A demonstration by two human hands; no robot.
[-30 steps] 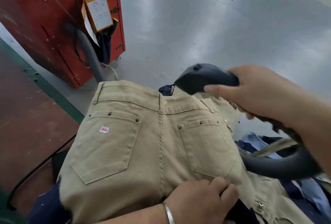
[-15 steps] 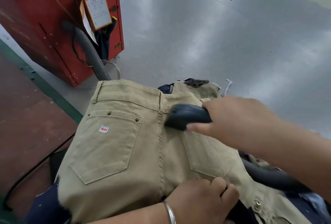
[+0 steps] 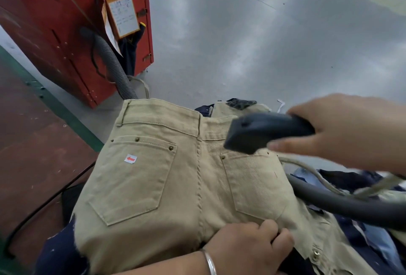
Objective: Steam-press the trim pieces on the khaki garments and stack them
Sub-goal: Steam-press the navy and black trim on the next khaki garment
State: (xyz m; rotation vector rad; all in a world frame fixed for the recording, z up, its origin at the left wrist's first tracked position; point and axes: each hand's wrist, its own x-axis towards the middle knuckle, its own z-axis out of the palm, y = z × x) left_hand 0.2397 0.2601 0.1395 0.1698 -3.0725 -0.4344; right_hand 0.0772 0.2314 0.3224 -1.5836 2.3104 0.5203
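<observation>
Head view: khaki trousers (image 3: 175, 187) lie seat-up mid-frame, steamer head (image 3: 263, 132) over their waistband at 2 o'clock

The right hand (image 3: 347, 134) is blurred, its fingers clamped round the steamer head; its grey hose (image 3: 351, 204) runs off the right edge. The left hand (image 3: 248, 250), fingers curled together, pinches the khaki cloth at 5 o'clock, wrist cut off below. Open grey floor (image 3: 263, 44) lies beyond at 12 o'clock; a red cabinet (image 3: 66, 33) stands at 10 o'clock. Half a second ago the steamer head sat lower, by the right pocket

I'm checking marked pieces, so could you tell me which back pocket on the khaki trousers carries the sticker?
The left back pocket: it bears a small white sticker with a red arrow; the right back pocket has none.
</observation>
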